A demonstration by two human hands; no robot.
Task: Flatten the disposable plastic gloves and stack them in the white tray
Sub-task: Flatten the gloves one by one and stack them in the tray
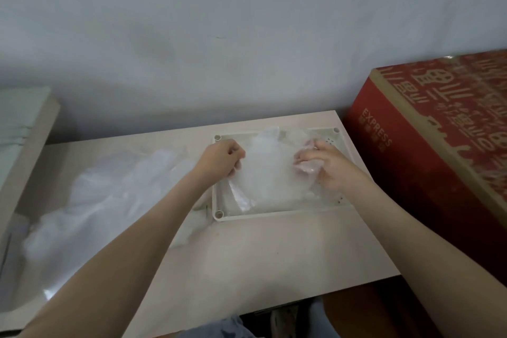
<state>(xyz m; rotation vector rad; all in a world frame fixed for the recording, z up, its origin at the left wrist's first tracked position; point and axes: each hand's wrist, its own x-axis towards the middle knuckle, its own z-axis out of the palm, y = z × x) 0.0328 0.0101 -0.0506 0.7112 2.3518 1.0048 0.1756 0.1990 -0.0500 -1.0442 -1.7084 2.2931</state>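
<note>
The white tray (277,214) lies on the beige table at the far right, close to the wall. A clear plastic glove (270,173) is stretched over the tray, on top of other clear plastic lying in it. My left hand (220,160) pinches the glove's left edge with curled fingers. Over the tray's right side, my right hand (327,166) grips the glove's right edge, and some plastic is bunched round its fingers. A loose heap of clear gloves (109,195) lies on the table to the left of the tray.
A large red cardboard box (439,145) stands right of the table, close to the tray. The wall runs just behind the table (274,255). A pale board (24,129) leans at the far left. My knees show below the table's front edge.
</note>
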